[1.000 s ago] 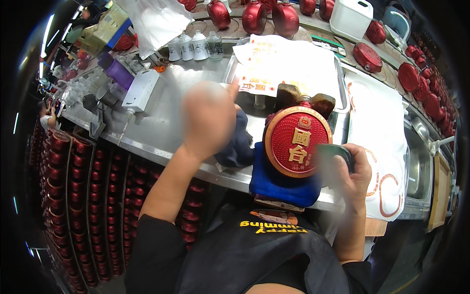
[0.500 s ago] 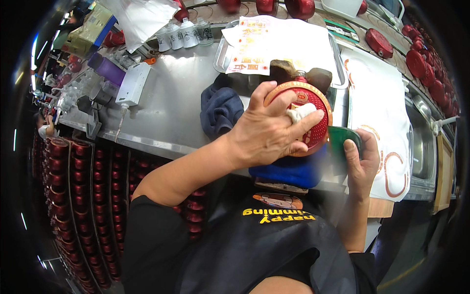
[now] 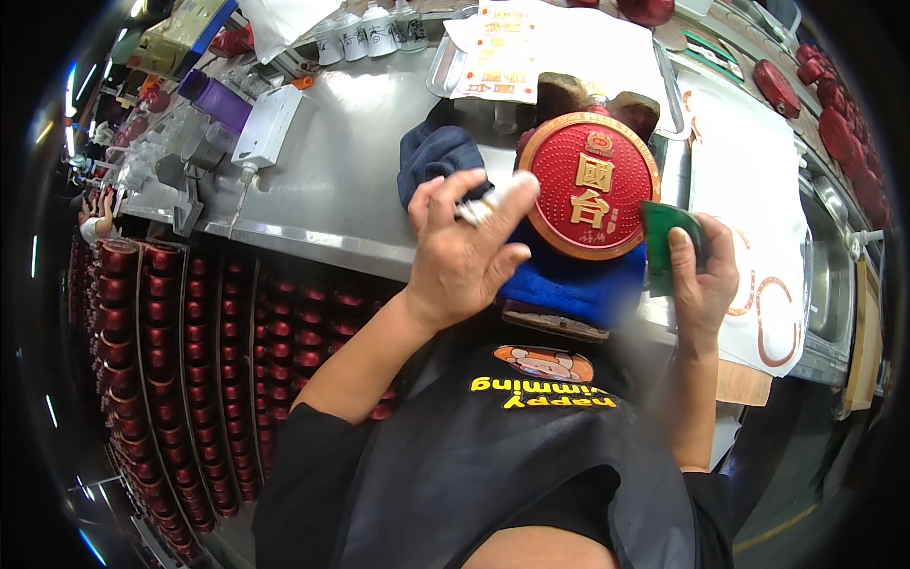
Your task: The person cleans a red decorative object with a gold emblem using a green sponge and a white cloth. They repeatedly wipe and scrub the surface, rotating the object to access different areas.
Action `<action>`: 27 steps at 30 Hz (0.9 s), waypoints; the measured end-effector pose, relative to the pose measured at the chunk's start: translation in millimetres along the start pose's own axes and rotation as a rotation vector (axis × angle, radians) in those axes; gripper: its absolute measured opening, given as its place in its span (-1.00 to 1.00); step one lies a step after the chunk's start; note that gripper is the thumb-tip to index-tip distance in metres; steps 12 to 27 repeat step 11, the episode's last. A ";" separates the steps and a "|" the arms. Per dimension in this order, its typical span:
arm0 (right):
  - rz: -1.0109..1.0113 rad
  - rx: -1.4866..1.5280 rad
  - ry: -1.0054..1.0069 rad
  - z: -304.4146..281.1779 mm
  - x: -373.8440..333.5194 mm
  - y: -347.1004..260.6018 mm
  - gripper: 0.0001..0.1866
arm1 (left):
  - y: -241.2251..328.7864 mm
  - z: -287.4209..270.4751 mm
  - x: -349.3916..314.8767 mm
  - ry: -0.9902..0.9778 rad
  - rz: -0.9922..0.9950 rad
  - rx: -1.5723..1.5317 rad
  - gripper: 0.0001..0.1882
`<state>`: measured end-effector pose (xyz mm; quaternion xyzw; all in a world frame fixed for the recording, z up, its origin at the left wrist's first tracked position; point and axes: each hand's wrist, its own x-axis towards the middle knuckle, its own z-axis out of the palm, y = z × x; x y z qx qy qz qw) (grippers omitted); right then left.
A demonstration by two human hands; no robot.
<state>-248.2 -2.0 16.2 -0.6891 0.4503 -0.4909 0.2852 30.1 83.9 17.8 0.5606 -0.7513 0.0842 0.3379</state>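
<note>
A round, flat red bottle [image 3: 559, 194] with a gold rim and raised gold lettering lies face up in front of me, its neck pointing away between two dark, rounded supports [image 3: 633, 112]. Under its near edge is a blue cloth [image 3: 559, 289]. My left hand [image 3: 455, 261] is just left of the bottle, apart from it, with a small white cloth [image 3: 477, 209] among its curled fingers. At the bottle's right side, my right hand [image 3: 706, 284] pinches a thin green scraper [image 3: 661, 251] between thumb and fingers.
A dark blue cloth [image 3: 441, 161] lies beyond my left hand. Printed sticker sheets [image 3: 502, 57] rest on a metal tray at the back. White paper with red-gold strips [image 3: 744, 204] is at right. A white dispenser box [image 3: 268, 128] stands left, near several white bottles [image 3: 377, 33].
My left hand has come off the bottle's face and moved left with the white cloth, uncovering the gold lettering. The right hand still holds the green scraper beside the bottle.
</note>
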 end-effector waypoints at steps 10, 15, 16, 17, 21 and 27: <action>0.112 0.225 -0.074 -33.5 4.2 -3.7 -0.76 | -33.3 47.0 89.5 -0.266 -0.761 -1.536 -0.44; 0.121 0.219 -0.094 -39.1 4.0 -3.6 -0.75 | -33.1 48.1 94.1 -0.327 -0.785 -1.474 -0.44; 0.121 0.219 -0.094 -39.1 4.0 -3.6 -0.75 | -33.1 48.1 94.1 -0.327 -0.785 -1.474 -0.44; 0.121 0.219 -0.094 -39.1 4.0 -3.6 -0.75 | -33.1 48.1 94.1 -0.327 -0.785 -1.474 -0.44; 0.121 0.219 -0.094 -39.1 4.0 -3.6 -0.75 | -33.1 48.1 94.1 -0.327 -0.785 -1.474 -0.44; 0.121 0.219 -0.094 -39.1 4.0 -3.6 -0.75 | -33.1 48.1 94.1 -0.327 -0.785 -1.474 -0.44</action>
